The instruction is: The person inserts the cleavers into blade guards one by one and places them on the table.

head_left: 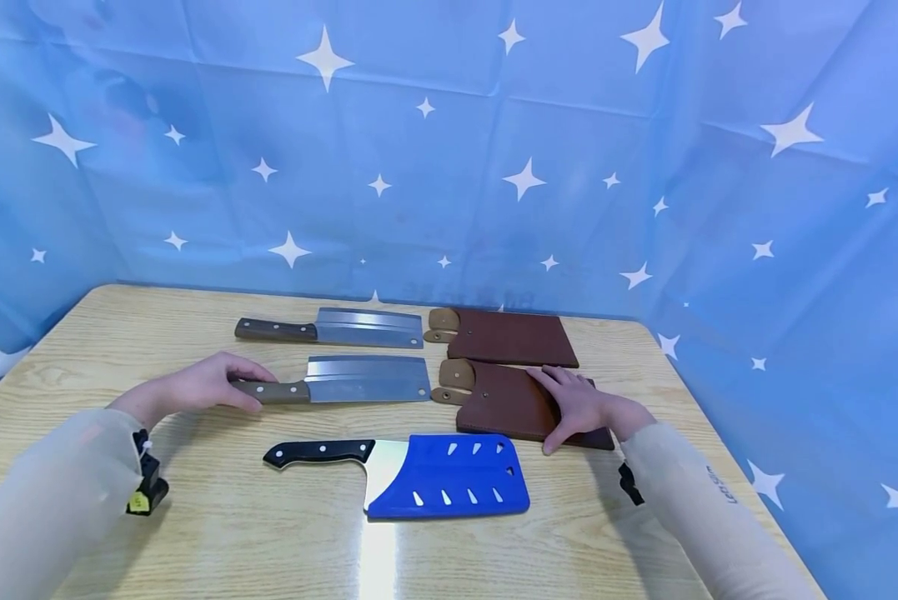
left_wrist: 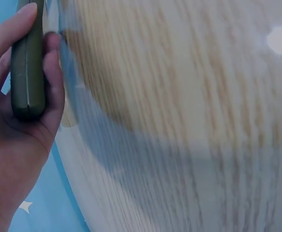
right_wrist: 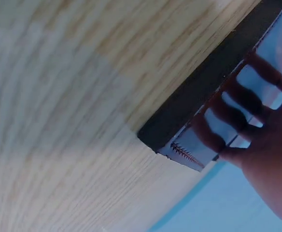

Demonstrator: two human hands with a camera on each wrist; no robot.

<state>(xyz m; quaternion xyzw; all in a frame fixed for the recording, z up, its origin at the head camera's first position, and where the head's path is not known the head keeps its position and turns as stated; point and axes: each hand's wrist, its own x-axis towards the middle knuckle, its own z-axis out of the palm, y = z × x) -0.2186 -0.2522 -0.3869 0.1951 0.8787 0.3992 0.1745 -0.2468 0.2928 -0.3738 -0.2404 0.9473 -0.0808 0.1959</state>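
Gripping nearer bare cleaver (head_left: 366, 381) by handle (head_left: 285, 392) with left hand (head_left: 207, 387); lying roughly parallel to surface's (head_left: 208, 517) far edge, pointing at sheath (head_left: 499, 405) under spread right hand (head_left: 579, 408)

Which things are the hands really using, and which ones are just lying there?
Probably part of the job:
Middle cleaver, its handle held by the left hand
Nearer brown sheath, under the right hand

Untouched, just lying there:
Far cleaver
Far brown sheath
Black-handled cleaver in blue cover
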